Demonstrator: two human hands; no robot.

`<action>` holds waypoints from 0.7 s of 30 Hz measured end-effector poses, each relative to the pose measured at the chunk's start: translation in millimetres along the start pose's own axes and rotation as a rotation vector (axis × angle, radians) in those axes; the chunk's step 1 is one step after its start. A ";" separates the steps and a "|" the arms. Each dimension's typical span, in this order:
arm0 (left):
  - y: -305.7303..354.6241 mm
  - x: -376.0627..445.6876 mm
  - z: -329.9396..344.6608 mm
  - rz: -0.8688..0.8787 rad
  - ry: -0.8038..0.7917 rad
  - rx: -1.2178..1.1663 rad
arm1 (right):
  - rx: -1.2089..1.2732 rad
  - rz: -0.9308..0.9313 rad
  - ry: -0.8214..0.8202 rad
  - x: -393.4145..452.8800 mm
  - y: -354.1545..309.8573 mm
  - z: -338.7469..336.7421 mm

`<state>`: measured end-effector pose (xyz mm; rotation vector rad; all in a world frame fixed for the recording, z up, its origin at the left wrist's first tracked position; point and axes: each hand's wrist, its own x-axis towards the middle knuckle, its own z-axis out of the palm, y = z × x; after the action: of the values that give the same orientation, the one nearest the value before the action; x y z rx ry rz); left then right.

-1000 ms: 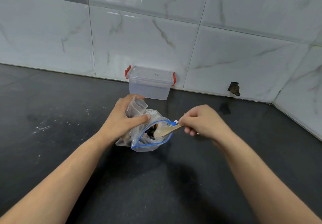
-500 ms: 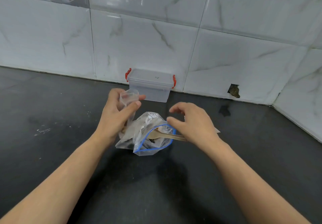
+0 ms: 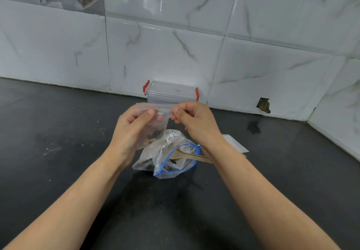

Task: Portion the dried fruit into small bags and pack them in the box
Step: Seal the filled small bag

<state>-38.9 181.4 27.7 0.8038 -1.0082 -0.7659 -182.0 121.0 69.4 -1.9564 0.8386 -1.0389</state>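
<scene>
A small clear bag (image 3: 155,122) with a little dried fruit in its bottom hangs above the counter. My left hand (image 3: 134,129) grips its left side, thumb on the top strip. My right hand (image 3: 194,121) pinches the top strip at its right end. Below them lies a large clear zip bag (image 3: 171,156) with a blue rim, dark dried fruit inside. A wooden spoon (image 3: 191,157) lies in its mouth, handle pointing right. A clear plastic box (image 3: 171,94) with red clips and its lid on stands against the wall behind my hands.
Everything sits on a black counter (image 3: 58,152) that meets a white marble-tiled wall. Flat white packets (image 3: 233,143) lie to the right, partly behind my right wrist. A hole in the tile (image 3: 264,105) shows at the right, where the wall turns a corner.
My right hand let go of the spoon, leaving it in the large bag, and rose to pinch the small bag's top. My left hand lifted the small bag up.
</scene>
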 end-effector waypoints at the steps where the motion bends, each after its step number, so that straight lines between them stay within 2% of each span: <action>1: 0.2 0.1 0.7 0.030 0.003 0.000 | -0.007 0.002 0.016 0.3 0.4 1.0; 4: 1.4 -0.4 4.0 0.099 0.020 -0.009 | -0.120 -0.040 0.066 1.8 0.3 3.2; 8: 2.4 -1.4 9.2 0.105 0.033 -0.051 | -0.316 -0.093 0.106 1.6 -4.6 5.4; 10: 2.3 -0.5 8.9 0.105 0.054 -0.041 | -0.295 -0.094 0.112 1.6 -5.5 5.4; 15: -1.9 2.5 2.5 0.119 0.058 0.016 | -0.035 -0.071 0.008 -2.8 -9.2 6.1; 21: -3.1 1.3 4.0 0.096 0.046 0.003 | -0.022 -0.029 0.063 -1.1 -7.1 5.6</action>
<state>-42.7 177.9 26.8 0.7671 -0.9996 -0.6611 -176.3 127.2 72.8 -1.9683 0.8611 -1.1176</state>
